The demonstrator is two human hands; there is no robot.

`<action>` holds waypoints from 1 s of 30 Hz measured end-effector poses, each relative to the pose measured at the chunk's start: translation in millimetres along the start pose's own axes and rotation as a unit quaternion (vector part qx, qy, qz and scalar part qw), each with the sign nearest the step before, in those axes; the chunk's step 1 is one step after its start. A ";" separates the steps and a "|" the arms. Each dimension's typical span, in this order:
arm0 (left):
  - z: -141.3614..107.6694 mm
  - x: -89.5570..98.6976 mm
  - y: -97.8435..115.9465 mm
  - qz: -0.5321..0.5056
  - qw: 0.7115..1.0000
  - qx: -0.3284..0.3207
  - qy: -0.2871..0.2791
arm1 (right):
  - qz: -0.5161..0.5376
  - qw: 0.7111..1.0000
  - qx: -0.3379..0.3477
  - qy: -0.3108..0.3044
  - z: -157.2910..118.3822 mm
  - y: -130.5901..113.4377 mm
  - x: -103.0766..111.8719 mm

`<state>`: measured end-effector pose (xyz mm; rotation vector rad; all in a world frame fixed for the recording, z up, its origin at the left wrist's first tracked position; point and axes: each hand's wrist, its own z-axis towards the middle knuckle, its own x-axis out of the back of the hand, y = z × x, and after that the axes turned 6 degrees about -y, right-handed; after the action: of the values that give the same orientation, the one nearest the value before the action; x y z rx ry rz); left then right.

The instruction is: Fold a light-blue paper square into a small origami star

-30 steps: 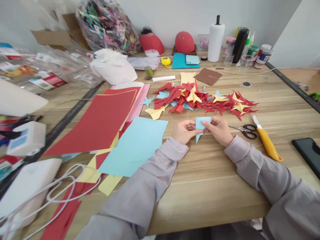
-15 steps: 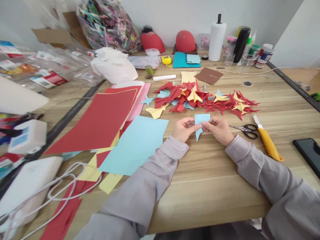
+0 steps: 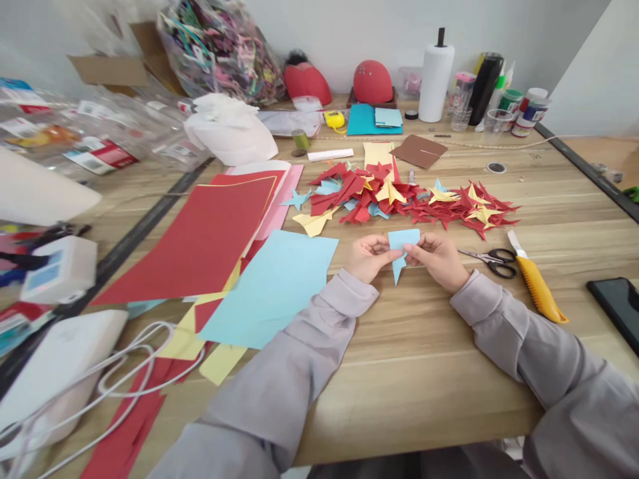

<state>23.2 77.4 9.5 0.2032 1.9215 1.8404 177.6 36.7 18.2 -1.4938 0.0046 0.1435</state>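
Note:
A small piece of folded light blue paper (image 3: 403,238) is held just above the table between both hands. My left hand (image 3: 372,257) pinches its left side, thumb on top. On the right side, my right hand (image 3: 435,258) grips it between thumb and fingers. One pointed end of the paper hangs below the thumbs. Beyond the hands lies a heap of folded paper stars (image 3: 387,193) in red, yellow and blue. Black-handled scissors (image 3: 500,261) and a yellow-handled knife (image 3: 542,286) rest right of my right hand.
A blue sheet (image 3: 274,286) and red sheets (image 3: 194,243) lie to the left, near a white cable (image 3: 144,346). A phone (image 3: 616,306) is at the right edge. A white bottle (image 3: 436,83), a tape measure (image 3: 333,120) and jars (image 3: 530,114) stand along the back.
The view has shifted very slightly. Both hands keep their pinch on the blue paper, which looks almost unchanged in place and shape.

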 end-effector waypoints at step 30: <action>2.6 1.7 -1.3 -0.072 0.995 0.014 0.075 | -0.045 0.999 -0.006 -0.019 -2.0 -3.8 0.0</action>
<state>23.1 80.3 7.9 -0.0643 2.0057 1.7788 178.2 34.5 21.8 -1.5005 -0.0933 0.0992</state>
